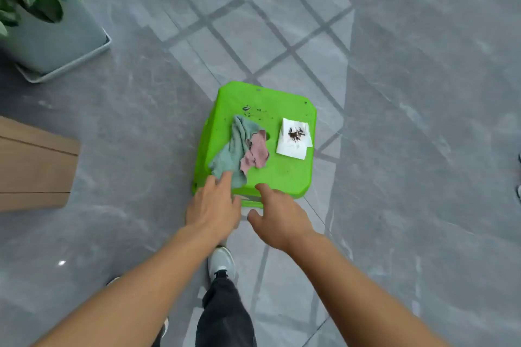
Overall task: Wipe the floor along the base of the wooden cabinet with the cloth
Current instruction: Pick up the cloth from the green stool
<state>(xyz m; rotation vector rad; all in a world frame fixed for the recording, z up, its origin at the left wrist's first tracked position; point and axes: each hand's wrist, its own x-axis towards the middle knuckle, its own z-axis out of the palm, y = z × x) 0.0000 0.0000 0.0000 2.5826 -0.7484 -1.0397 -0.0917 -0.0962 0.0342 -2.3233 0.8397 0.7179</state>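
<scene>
A crumpled teal cloth (234, 146) lies on a bright green plastic stool (282, 175), with a smaller pink cloth (256, 153) bunched against its right side. My left hand (214, 203) reaches over the stool's near left corner, fingers apart, fingertips at the teal cloth's near edge. My right hand (277, 213) hovers at the stool's near edge, fingers spread and holding nothing. The wooden cabinet (35, 166) shows as a brown corner at the left edge, on the grey tiled floor (408, 149).
A white paper napkin (294, 138) with dark crumbs lies on the stool's right side. A grey planter (53, 42) with green leaves stands at the upper left. My shoe (222, 262) and dark trouser leg are below the hands.
</scene>
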